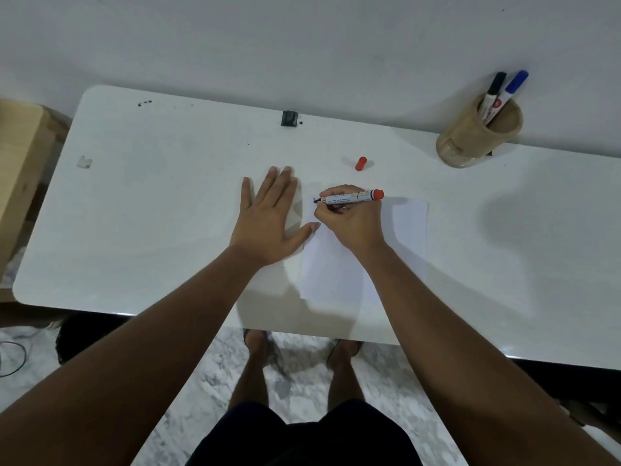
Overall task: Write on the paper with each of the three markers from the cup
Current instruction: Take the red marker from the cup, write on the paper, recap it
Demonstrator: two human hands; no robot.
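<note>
A white sheet of paper [400, 237] lies on the white table [151, 196]. My right hand [353, 223] grips a red marker [353, 197], lying almost level, its tip touching the paper's top left corner beside a small red mark. The marker's red cap [361, 163] lies loose on the table just beyond the paper. My left hand [272, 216] rests flat with fingers spread, its thumb on the paper's left edge. A tan cup [470, 139] at the far right holds a black marker [492, 92] and a blue marker [510, 89].
A small black object [289, 118] sits near the table's far edge against the wall. A wooden piece of furniture [16, 169] stands to the left. A scrap of tape [84, 162] is stuck at the left. My legs and feet show below the near edge.
</note>
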